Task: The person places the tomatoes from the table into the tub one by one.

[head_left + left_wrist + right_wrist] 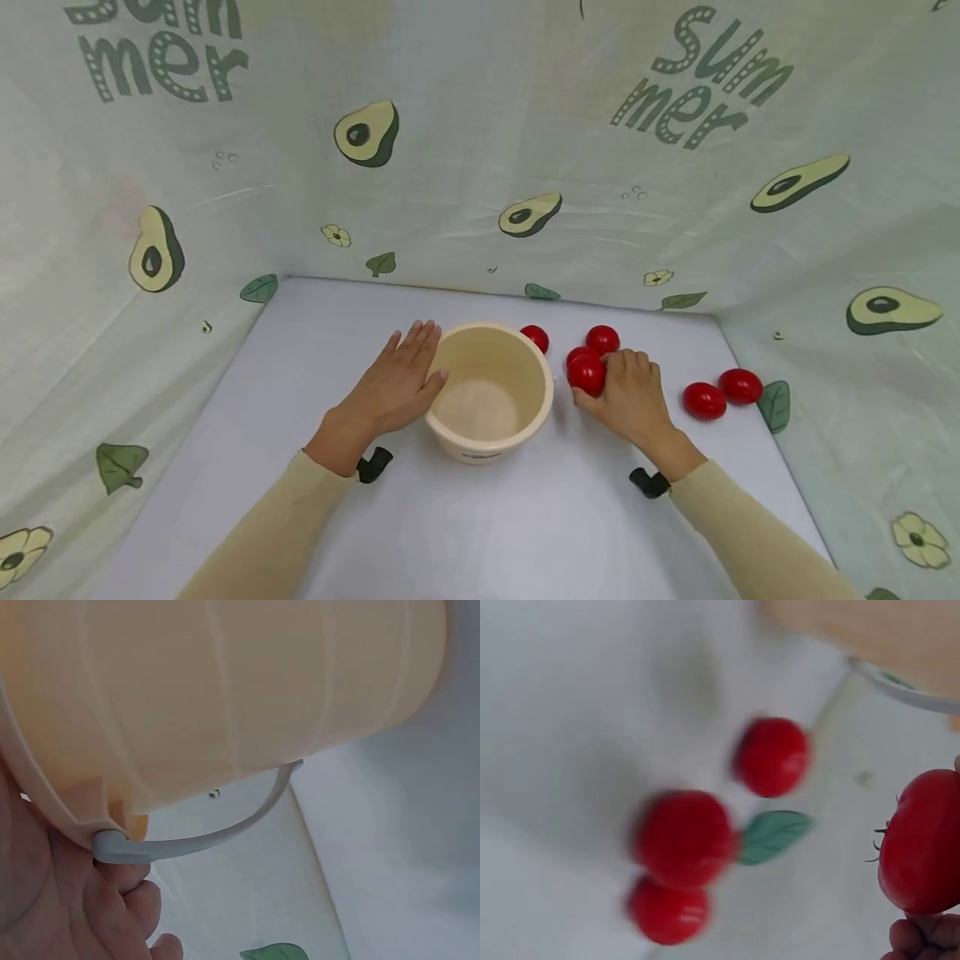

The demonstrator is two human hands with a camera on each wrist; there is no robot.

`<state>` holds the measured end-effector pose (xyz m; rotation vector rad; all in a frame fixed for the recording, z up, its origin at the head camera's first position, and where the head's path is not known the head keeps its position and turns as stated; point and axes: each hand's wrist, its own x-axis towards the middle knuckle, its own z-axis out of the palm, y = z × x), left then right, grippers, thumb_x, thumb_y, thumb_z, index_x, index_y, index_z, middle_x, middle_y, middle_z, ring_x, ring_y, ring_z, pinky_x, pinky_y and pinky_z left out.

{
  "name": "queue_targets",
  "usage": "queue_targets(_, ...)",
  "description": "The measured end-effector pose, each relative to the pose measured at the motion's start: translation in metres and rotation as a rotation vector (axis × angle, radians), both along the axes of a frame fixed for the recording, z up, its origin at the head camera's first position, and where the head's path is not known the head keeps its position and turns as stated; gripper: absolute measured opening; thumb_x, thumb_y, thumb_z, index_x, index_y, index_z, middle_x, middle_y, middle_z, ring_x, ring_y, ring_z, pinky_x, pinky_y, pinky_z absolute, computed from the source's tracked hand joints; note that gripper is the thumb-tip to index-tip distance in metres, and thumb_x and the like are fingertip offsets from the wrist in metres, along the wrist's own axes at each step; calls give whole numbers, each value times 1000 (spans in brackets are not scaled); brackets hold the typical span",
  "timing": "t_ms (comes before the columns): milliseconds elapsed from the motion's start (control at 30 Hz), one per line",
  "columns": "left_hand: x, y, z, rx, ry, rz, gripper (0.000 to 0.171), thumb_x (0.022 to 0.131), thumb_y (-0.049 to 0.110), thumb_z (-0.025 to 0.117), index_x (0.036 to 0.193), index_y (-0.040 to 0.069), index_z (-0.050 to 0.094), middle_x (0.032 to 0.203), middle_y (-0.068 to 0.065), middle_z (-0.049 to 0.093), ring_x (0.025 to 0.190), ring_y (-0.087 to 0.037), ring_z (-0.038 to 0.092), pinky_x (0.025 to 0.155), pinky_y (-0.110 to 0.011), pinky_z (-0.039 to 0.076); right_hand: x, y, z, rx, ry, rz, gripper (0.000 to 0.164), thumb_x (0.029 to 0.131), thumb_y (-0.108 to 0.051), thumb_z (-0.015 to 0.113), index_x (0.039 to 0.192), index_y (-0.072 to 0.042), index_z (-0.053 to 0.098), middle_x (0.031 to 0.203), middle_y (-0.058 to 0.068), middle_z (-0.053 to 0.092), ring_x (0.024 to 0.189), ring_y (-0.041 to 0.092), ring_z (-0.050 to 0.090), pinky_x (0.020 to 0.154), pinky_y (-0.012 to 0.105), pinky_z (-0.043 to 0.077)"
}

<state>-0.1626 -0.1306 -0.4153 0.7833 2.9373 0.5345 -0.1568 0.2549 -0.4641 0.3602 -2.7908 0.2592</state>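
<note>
My left hand (397, 379) lies with straight fingers against the left side of the cream plastic bucket (540, 417), at its rim. In the left wrist view, that palm sits at the rim beside the bucket's grey handle (202, 841). My right hand (632, 398) grips a red tomato (587, 377) just right of the bucket. The right wrist view shows this tomato (924, 844) between the fingers, its thin green stem end facing left. Close behind the held one are two more tomatoes, one partly covered (576, 356) and one farther back (603, 339).
Another tomato (536, 337) peeks out behind the bucket's right rim. Two tomatoes, a nearer one (703, 402) and a farther one (741, 387), lie near the right edge of the white table (480, 533). A cloth printed with avocados (450, 167) surrounds the back and sides.
</note>
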Motion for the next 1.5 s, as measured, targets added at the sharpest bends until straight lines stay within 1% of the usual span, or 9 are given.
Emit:
queue_targets(100, 1, -1, 2, -24, 14, 10, 71, 113, 40, 34, 167, -1, 15, 176, -17, 14, 165, -32, 9, 134, -54, 7, -11, -18, 44, -27, 130, 78, 69, 78, -43, 80, 114, 11, 56, 105, 27, 59, 99, 42, 53, 79, 56, 45)
queue_targets(167, 1, -2, 4, -34, 30, 20, 69, 113, 37, 37, 167, -1, 16, 176, -17, 15, 165, -32, 10, 134, -54, 6, -17, -40, 68, -50, 178, 150, 68, 77, -43, 80, 113, 10, 57, 103, 25, 60, 97, 40, 53, 78, 54, 44)
queue_targets(233, 1, -2, 6, -38, 45, 32, 68, 112, 33, 39, 167, -1, 17, 176, -17, 16, 165, -32, 11, 134, -54, 7, -19, -67, 82, -40, 187, 235, 65, 78, -46, 77, 111, 7, 57, 101, 22, 60, 95, 37, 53, 78, 51, 45)
queue_targets(300, 1, -1, 8, -46, 59, 40, 68, 110, 31, 39, 166, -2, 19, 175, -17, 17, 164, -32, 12, 134, -54, 8, -20, -94, 88, -4, 157, 315, 65, 80, -50, 75, 110, 4, 58, 102, 18, 61, 95, 34, 53, 79, 48, 46)
queue_targets(400, 1, 1, 9, -67, 57, 52, 68, 110, 32, 37, 166, -2, 20, 175, -17, 18, 164, -33, 12, 134, -54, 8, -19, -126, 83, 85, 114, 402, 64, 81, -56, 71, 110, 1, 60, 102, 14, 62, 95, 31, 55, 81, 44, 49)
queue_targets(533, 1, 4, 8, -113, 43, 63, 69, 111, 38, 36, 166, -1, 21, 175, -17, 18, 164, -34, 12, 133, -55, 9, -17, -146, 68, 164, 92, 429, 64, 83, -57, 71, 112, -1, 63, 104, 12, 65, 96, 27, 57, 84, 41, 51)
queue_targets(700, 2, 8, 5, -142, 52, 68, 70, 111, 40, 37, 166, -2, 22, 175, -18, 19, 164, -36, 14, 133, -56, 12, -17, -149, 54, 168, 45, 437, 66, 83, -57, 75, 118, -2, 63, 111, 12, 67, 102, 26, 57, 86, 41, 54)
queue_targets(867, 0, 10, 3, -139, 49, 68, 69, 112, 38, 36, 166, -2, 22, 175, -19, 19, 164, -36, 15, 133, -55, 13, -19, -148, 49, 155, 6, 451, 67, 82, -56, 78, 118, -2, 63, 113, 13, 67, 106, 28, 57, 89, 42, 54)
queue_targets(1500, 0, 6, -1, -115, 43, 62, 67, 113, 38, 31, 167, -1, 21, 175, -17, 19, 164, -33, 14, 134, -52, 12, -20, -155, 47, 250, 37, 497, 66, 87, -61, 68, 116, -2, 66, 108, 11, 68, 104, 26, 59, 104, 40, 50)
